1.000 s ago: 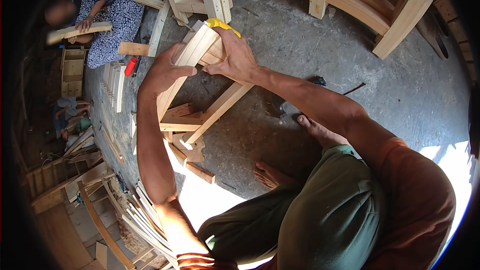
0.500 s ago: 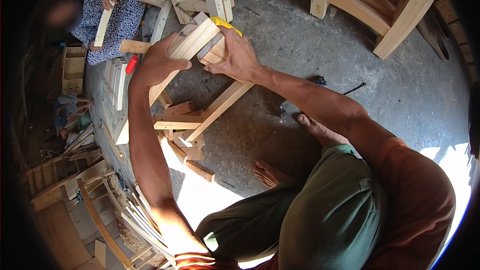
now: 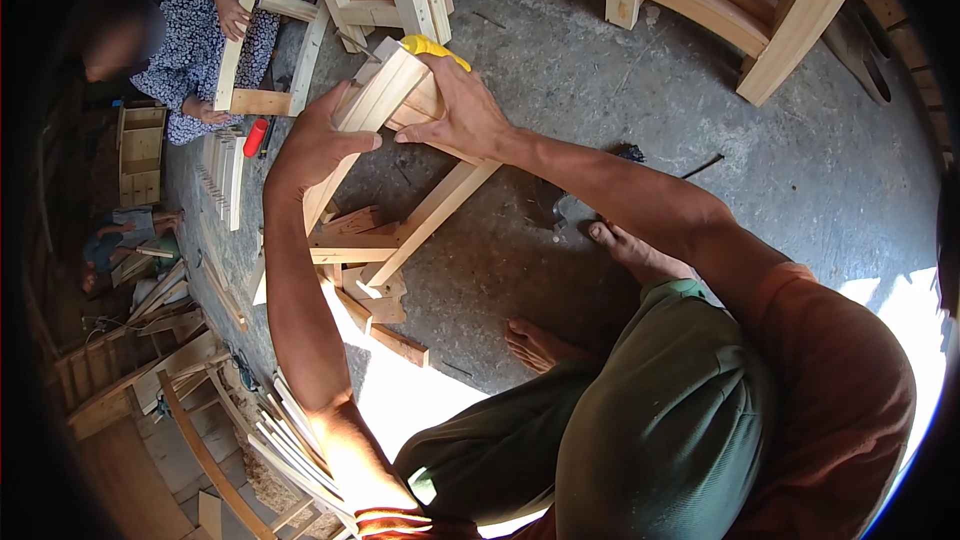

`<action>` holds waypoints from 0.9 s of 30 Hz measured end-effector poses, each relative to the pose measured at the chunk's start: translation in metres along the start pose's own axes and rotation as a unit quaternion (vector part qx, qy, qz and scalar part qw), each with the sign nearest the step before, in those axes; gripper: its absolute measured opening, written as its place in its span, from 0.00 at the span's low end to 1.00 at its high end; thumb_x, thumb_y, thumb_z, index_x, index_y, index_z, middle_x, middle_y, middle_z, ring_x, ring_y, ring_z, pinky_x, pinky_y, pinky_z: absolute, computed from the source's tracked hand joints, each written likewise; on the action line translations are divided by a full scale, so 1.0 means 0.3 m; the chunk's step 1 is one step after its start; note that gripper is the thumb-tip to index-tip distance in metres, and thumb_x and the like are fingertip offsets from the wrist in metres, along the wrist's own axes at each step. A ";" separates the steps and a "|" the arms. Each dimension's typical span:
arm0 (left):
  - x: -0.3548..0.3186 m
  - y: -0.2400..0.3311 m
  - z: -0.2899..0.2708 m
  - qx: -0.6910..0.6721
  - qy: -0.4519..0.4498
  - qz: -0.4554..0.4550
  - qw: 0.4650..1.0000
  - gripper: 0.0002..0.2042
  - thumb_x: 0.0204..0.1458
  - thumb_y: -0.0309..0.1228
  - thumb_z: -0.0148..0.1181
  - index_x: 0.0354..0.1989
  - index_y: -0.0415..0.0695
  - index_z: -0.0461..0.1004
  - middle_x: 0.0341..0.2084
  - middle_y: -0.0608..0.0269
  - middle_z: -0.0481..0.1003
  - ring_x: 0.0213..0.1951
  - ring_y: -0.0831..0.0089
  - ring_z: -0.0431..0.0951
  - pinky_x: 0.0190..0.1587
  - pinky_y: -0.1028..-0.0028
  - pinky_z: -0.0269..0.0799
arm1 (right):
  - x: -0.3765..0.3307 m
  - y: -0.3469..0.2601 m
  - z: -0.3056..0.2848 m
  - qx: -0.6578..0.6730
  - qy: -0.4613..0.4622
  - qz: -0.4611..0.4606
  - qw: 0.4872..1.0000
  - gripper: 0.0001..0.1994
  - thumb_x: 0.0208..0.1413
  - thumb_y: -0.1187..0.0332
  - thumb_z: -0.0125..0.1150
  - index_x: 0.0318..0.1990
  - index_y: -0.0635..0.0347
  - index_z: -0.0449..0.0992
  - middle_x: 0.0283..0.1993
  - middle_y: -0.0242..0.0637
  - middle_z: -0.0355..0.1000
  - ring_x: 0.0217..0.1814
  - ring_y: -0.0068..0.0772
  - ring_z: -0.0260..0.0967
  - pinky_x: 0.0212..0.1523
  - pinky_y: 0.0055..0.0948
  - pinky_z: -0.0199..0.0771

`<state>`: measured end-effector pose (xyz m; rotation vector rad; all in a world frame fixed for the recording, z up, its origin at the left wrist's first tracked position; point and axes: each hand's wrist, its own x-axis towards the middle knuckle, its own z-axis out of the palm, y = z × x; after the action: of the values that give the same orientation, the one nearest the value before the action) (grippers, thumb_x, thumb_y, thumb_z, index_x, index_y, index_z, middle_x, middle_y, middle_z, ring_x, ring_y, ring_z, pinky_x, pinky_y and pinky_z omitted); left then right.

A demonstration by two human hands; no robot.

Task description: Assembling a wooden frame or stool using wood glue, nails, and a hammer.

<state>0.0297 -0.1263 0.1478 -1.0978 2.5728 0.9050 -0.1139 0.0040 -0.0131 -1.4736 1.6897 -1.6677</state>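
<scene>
A pale wooden frame point(image 3: 440, 208) stands on the floor in front of me, its top end raised between my hands. My left hand point(image 3: 312, 148) is closed round a thick pale wooden rail point(image 3: 382, 90) at that end, thumb along its near side. My right hand point(image 3: 462, 112) is wrapped round the wooden end piece point(image 3: 415, 105) pressed against the rail. Something yellow point(image 3: 437, 50) shows behind my right fingers; its kind is hidden. A thin metal rod point(image 3: 364, 48) sticks up beyond the rail.
At the upper left a co-worker's hands hold a small wooden frame point(image 3: 262, 102). A red-handled tool point(image 3: 256, 136) and a stack of slats point(image 3: 228, 180) lie nearby. Wooden furniture frames point(image 3: 700, 2) stand at the back; wood scraps point(image 3: 398, 342) lie below my frame.
The gap between the rail and the end piece has narrowed as my hands bring them together. The co-worker's loose slat now meets the other pieces of the small frame. My view has shifted slightly.
</scene>
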 end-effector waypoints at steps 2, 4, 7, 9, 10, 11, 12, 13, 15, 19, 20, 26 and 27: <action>0.001 0.002 0.002 -0.012 -0.009 0.002 1.000 0.48 0.37 0.33 0.75 0.68 0.26 0.56 0.59 0.40 0.71 0.59 0.61 0.73 0.62 0.71 0.65 | 0.001 0.002 0.000 0.002 0.001 -0.002 1.000 0.52 0.40 0.42 0.78 0.67 0.59 0.54 0.62 0.55 0.64 0.67 0.57 0.61 0.66 0.52 0.58; 0.000 0.003 0.002 -0.010 -0.007 0.002 1.000 0.48 0.37 0.32 0.75 0.68 0.26 0.56 0.59 0.40 0.71 0.59 0.61 0.73 0.62 0.71 0.64 | 0.000 0.003 -0.001 0.007 0.003 -0.006 1.000 0.52 0.41 0.42 0.78 0.67 0.60 0.54 0.62 0.54 0.64 0.67 0.57 0.61 0.66 0.52 0.58; -0.004 -0.001 0.004 -0.010 -0.005 -0.005 1.000 0.48 0.38 0.31 0.75 0.68 0.25 0.55 0.59 0.40 0.71 0.60 0.61 0.73 0.63 0.71 0.64 | -0.001 0.003 -0.003 0.007 -0.001 -0.003 1.000 0.52 0.42 0.41 0.77 0.67 0.60 0.55 0.62 0.55 0.64 0.67 0.57 0.61 0.67 0.51 0.58; -0.003 -0.006 0.004 -0.009 -0.006 -0.007 1.000 0.48 0.38 0.31 0.75 0.68 0.25 0.55 0.60 0.39 0.70 0.60 0.61 0.72 0.63 0.71 0.64 | -0.003 0.004 -0.003 0.011 0.001 -0.005 1.000 0.52 0.42 0.42 0.77 0.67 0.60 0.55 0.63 0.55 0.63 0.68 0.57 0.60 0.67 0.51 0.57; -0.003 -0.009 0.004 -0.005 -0.003 -0.005 1.000 0.48 0.38 0.30 0.75 0.69 0.25 0.55 0.60 0.39 0.70 0.60 0.61 0.72 0.63 0.71 0.64 | -0.003 0.005 -0.004 0.012 0.005 -0.009 1.000 0.52 0.42 0.42 0.77 0.67 0.60 0.55 0.63 0.55 0.63 0.68 0.57 0.60 0.67 0.51 0.57; -0.002 -0.011 0.003 0.000 0.000 -0.003 1.000 0.48 0.38 0.30 0.75 0.69 0.25 0.55 0.60 0.39 0.70 0.61 0.61 0.72 0.63 0.71 0.64 | -0.002 0.006 -0.004 0.013 0.005 -0.009 1.000 0.52 0.42 0.42 0.77 0.68 0.60 0.54 0.63 0.55 0.63 0.68 0.57 0.60 0.67 0.51 0.57; -0.001 -0.014 0.002 0.001 -0.001 -0.004 1.000 0.48 0.38 0.30 0.75 0.69 0.25 0.55 0.60 0.39 0.70 0.61 0.61 0.72 0.63 0.71 0.64 | -0.002 0.006 -0.004 0.012 -0.002 -0.001 1.000 0.52 0.42 0.42 0.77 0.68 0.60 0.54 0.63 0.55 0.63 0.68 0.57 0.60 0.68 0.50 0.57; 0.000 -0.016 0.001 -0.006 -0.006 -0.002 1.000 0.48 0.38 0.30 0.75 0.69 0.25 0.54 0.61 0.40 0.70 0.61 0.61 0.72 0.63 0.72 0.64 | -0.001 0.006 -0.004 0.016 0.004 -0.010 1.000 0.52 0.42 0.42 0.77 0.68 0.60 0.54 0.63 0.55 0.63 0.68 0.57 0.60 0.68 0.50 0.57; 0.001 -0.018 -0.002 -0.013 -0.009 -0.002 1.000 0.49 0.38 0.30 0.75 0.69 0.25 0.54 0.61 0.40 0.69 0.61 0.61 0.72 0.63 0.72 0.64 | 0.001 0.006 -0.004 0.020 0.009 -0.015 1.000 0.51 0.42 0.43 0.77 0.67 0.60 0.55 0.63 0.56 0.63 0.67 0.58 0.61 0.66 0.51 0.60; 0.003 -0.017 -0.005 -0.027 -0.017 -0.012 0.999 0.49 0.38 0.30 0.76 0.69 0.25 0.54 0.60 0.41 0.70 0.60 0.62 0.72 0.62 0.72 0.65 | 0.006 0.004 -0.003 0.031 0.024 -0.038 0.998 0.50 0.43 0.43 0.77 0.66 0.60 0.56 0.62 0.56 0.64 0.66 0.59 0.62 0.65 0.51 0.64; 0.003 -0.015 -0.005 -0.039 -0.030 -0.007 0.999 0.49 0.37 0.30 0.76 0.69 0.26 0.54 0.60 0.41 0.70 0.59 0.62 0.72 0.62 0.72 0.65 | 0.006 0.004 -0.003 0.030 0.027 -0.035 0.999 0.49 0.43 0.43 0.77 0.66 0.60 0.56 0.62 0.56 0.64 0.66 0.59 0.63 0.64 0.51 0.65; 0.009 -0.016 -0.004 -0.024 -0.019 -0.026 0.999 0.49 0.38 0.30 0.76 0.69 0.26 0.54 0.59 0.42 0.71 0.59 0.62 0.73 0.61 0.71 0.66 | 0.005 0.011 -0.001 0.041 0.023 -0.028 0.999 0.47 0.45 0.43 0.75 0.66 0.60 0.57 0.61 0.56 0.65 0.65 0.59 0.64 0.64 0.51 0.65; 0.009 -0.018 -0.004 -0.024 -0.019 -0.026 0.999 0.49 0.38 0.30 0.76 0.69 0.26 0.54 0.59 0.42 0.71 0.59 0.62 0.73 0.61 0.71 0.66 | 0.004 0.011 -0.001 0.046 0.028 -0.029 0.998 0.46 0.47 0.43 0.74 0.66 0.60 0.57 0.61 0.56 0.66 0.65 0.59 0.64 0.64 0.51 0.65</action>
<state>0.0317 -0.1315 0.1450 -1.1427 2.4925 0.9718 -0.1160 0.0024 -0.0153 -1.4597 1.5898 -1.8084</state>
